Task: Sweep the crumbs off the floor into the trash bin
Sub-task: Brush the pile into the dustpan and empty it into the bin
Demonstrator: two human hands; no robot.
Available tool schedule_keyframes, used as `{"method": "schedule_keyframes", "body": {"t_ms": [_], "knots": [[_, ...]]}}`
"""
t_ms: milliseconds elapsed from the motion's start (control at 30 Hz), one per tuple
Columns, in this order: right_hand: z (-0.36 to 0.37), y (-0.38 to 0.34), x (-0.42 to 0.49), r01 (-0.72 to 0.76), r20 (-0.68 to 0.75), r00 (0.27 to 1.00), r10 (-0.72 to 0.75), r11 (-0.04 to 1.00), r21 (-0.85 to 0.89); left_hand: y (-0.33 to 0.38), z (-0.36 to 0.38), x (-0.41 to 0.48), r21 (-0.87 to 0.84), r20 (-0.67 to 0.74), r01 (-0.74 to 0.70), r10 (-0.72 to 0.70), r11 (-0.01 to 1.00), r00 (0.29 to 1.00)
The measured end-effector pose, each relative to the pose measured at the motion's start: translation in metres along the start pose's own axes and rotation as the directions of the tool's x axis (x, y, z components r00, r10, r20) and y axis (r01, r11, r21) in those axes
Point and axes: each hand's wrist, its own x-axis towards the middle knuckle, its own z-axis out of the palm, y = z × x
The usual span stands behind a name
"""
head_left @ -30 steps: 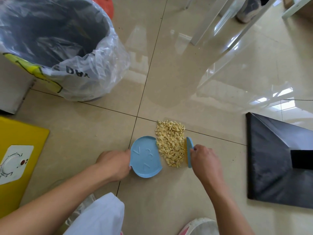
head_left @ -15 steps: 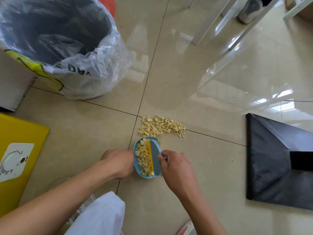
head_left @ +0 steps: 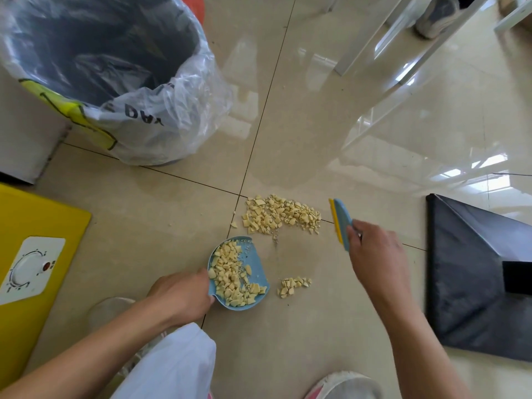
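Note:
A small blue dustpan (head_left: pixel 255 262) rests on the beige tile floor, with many pale yellow crumbs piled in it. My left hand (head_left: pixel 184 295) grips its near-left edge. My right hand (head_left: pixel 374 249) holds a small blue brush with a yellow edge (head_left: pixel 340 223), lifted just right of a crumb pile (head_left: pixel 280 214) lying on the floor beyond the dustpan. A smaller crumb cluster (head_left: pixel 292 285) sits right of the dustpan. The trash bin (head_left: pixel 100 61), dark inside and lined with a clear plastic bag, stands at the far left.
A yellow device with a white dial panel (head_left: pixel 31 254) lies at the left. A black flat object (head_left: pixel 478 277) lies at the right. White furniture legs (head_left: pixel 374 33) stand at the far right. My knee in white cloth (head_left: pixel 172 367) and a shoe (head_left: pixel 345 385) are near.
The brush swept part of the pile onto the dustpan, then my right hand carried it back out to the right. Crumbs now fill the dustpan; two patches stay on the floor.

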Motion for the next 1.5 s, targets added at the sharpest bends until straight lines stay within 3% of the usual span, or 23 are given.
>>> {"method": "schedule_keyframes", "body": {"t_ms": [167, 500, 633, 833, 1033, 1200, 1300, 1400, 1500], "knots": [[0.027, -0.008, 0.051, 0.052, -0.056, 0.997, -0.062, 0.985, -0.166, 0.004, -0.003, -0.004, -0.096, 0.019, 0.054, -0.052, 0.994, 0.998], [0.066, -0.065, 0.015, 0.424, 0.105, 0.906, -0.411, 0.871, -0.248, 0.023, -0.006, -0.003, -0.205, 0.008, 0.058, -0.057, 0.977, 0.998], [0.073, -0.067, -0.019, 0.463, 0.140, 0.886, -0.443, 0.866, -0.188, 0.027, -0.007, -0.003, -0.244, 0.009, 0.061, -0.060, 0.968, 0.998], [0.069, -0.064, -0.064, 0.435, 0.154, 0.887, -0.435, 0.900, 0.038, 0.028, -0.006, -0.001, -0.222, 0.002, 0.077, -0.078, 0.972, 0.997], [0.051, -0.059, -0.093, 0.478, 0.148, 0.855, -0.497, 0.866, 0.148, 0.028, -0.005, -0.003, -0.176, -0.012, 0.102, -0.106, 0.979, 0.994], [0.026, -0.027, -0.067, 0.365, 0.032, 0.928, -0.372, 0.920, 0.141, 0.024, -0.004, -0.004, -0.118, 0.020, 0.115, -0.114, 0.986, 0.993], [0.022, 0.004, -0.029, 0.220, -0.017, 0.975, -0.219, 0.975, 0.026, 0.021, -0.003, -0.006, -0.080, 0.027, 0.110, -0.109, 0.991, 0.994], [0.031, 0.027, 0.001, 0.106, -0.005, 0.994, -0.107, 0.985, -0.135, 0.019, 0.002, -0.007, -0.026, 0.025, 0.124, -0.123, 0.992, 0.992], [0.049, 0.030, 0.006, 0.139, 0.061, 0.990, -0.130, 0.970, -0.197, 0.018, 0.008, -0.006, 0.027, 0.036, 0.126, -0.127, 0.992, 0.991]]}}
